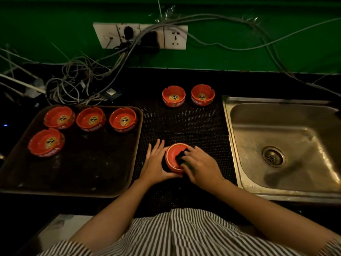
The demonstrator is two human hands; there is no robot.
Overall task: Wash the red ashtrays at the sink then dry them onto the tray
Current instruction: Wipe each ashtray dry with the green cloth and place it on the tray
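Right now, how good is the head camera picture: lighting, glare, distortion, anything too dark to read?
Head view: dim overall, the black counter and the tray floor nearly swallowed by shadow. The red ashtrays stay readable, including the one between the left hand and right hand. The dark cloth in it barely shows. Soft glare on the sink; wide-angle bending curves the edges.

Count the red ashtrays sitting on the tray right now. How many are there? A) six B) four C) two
B, since the tray holds four red ashtrays: three in a back row and one nearer on the left.
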